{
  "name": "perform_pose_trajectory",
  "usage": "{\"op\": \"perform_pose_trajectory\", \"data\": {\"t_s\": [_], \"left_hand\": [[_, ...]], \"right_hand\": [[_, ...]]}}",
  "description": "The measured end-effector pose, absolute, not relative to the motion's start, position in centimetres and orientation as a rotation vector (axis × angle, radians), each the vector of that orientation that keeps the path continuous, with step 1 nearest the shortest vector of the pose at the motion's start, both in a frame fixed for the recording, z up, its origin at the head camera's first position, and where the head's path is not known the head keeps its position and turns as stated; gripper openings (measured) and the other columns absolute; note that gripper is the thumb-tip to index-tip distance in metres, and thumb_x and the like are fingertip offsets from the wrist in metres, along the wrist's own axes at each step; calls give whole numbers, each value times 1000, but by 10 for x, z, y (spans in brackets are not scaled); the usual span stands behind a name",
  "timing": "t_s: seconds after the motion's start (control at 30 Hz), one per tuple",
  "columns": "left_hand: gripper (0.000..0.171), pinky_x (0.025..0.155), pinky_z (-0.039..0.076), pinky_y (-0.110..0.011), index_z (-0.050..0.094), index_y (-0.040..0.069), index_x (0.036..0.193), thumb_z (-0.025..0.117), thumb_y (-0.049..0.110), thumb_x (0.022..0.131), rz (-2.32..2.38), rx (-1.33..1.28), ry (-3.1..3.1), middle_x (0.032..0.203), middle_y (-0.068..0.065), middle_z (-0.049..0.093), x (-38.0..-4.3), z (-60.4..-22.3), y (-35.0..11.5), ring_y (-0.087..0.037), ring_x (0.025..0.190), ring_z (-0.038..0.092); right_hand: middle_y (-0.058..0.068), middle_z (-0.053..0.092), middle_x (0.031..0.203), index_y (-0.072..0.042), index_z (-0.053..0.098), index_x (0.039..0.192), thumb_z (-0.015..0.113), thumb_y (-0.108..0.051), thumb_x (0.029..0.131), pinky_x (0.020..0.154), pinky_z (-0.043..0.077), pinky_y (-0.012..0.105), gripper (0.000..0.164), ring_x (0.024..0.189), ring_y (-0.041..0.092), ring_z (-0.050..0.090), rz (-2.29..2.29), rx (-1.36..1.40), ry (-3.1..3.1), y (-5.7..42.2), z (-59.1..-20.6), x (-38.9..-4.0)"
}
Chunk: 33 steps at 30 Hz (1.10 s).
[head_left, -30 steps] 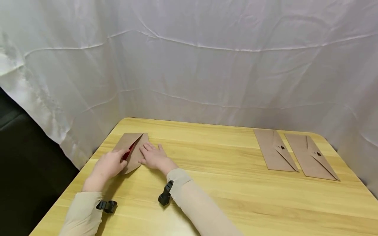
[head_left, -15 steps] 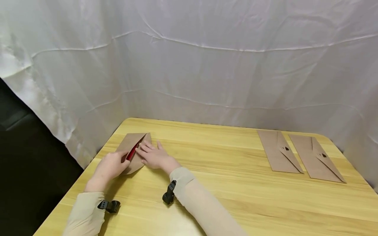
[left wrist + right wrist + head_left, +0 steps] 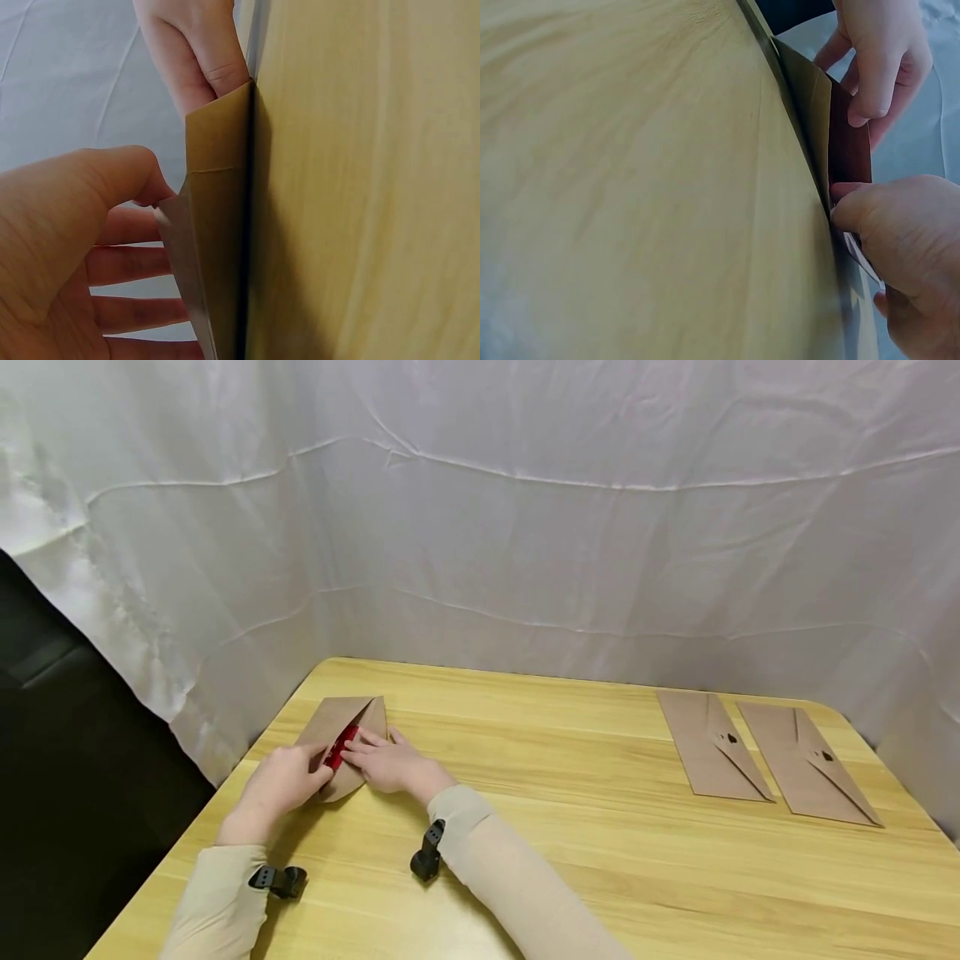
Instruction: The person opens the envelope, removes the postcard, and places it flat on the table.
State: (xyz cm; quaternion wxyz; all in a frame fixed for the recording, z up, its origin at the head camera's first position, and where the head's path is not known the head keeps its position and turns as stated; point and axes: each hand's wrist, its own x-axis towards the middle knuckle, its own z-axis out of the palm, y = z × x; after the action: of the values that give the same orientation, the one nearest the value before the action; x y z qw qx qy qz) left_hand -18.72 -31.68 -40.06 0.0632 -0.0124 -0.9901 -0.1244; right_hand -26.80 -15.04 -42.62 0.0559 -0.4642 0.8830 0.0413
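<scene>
A brown paper envelope lies on the left of the table, its mouth spread apart. Inside it a flat red piece with small markings shows; its exact kind is unclear. My left hand pinches the envelope's edge between thumb and fingers, as the left wrist view also shows. From the other side my right hand reaches over the flap, extended fingers touching the red piece. In the right wrist view my right thumb and fingertip lie at the mouth, partly hiding the red surface.
Two more brown envelopes, each with a small dark mark on its flap, lie side by side at the right of the wooden table. A pale curtain hangs behind the table. Something black stands beyond the left edge.
My right fingers have moved left from the flap onto the red piece. The envelope's mouth is wider and more red shows. My left hand keeps its pinch on the envelope.
</scene>
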Motion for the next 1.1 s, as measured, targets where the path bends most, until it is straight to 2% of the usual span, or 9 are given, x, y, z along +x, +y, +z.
{"op": "perform_pose_trajectory", "data": {"t_s": [0.27, 0.4, 0.77, 1.1], "left_hand": [[43, 77, 52, -57, 63, 2, 125, 59, 18, 86, -384, -52, -2985, 106, -27, 69, -187, -399, -317, -39, 86, 67], [41, 78, 52, -57, 64, 2, 123, 60, 18, 86, -386, -61, -2972, 106, -26, 70, -187, -399, -317, -40, 88, 68], [43, 83, 51, -57, 62, 0, 126, 60, 18, 87, -400, -34, -2994, 110, -26, 69, -185, -397, -316, -40, 92, 67], [39, 80, 52, -56, 64, 1, 120, 61, 18, 85, -405, -34, -2995, 103, -24, 70, -187, -401, -315, -36, 87, 67]], "right_hand": [[-18, 17, 162, -39, 26, 153, 30, -35, 106, 123, 15, 48, 47, 153, 8, 7, 8, -1333, 2684, -150, -427, -268], [-18, 17, 162, -38, 27, 153, 29, -36, 106, 123, 13, 50, 46, 153, 10, 7, -41, -1268, 2718, -149, -429, -268], [-19, 15, 162, -38, 20, 154, 27, -45, 105, 123, 8, 52, 50, 153, 12, 4, -40, -1143, 2773, -149, -434, -268], [-15, 18, 162, -35, 21, 155, 29, -54, 102, 122, 8, 56, 57, 153, 12, 9, -34, -1063, 2823, -147, -434, -268]]}}
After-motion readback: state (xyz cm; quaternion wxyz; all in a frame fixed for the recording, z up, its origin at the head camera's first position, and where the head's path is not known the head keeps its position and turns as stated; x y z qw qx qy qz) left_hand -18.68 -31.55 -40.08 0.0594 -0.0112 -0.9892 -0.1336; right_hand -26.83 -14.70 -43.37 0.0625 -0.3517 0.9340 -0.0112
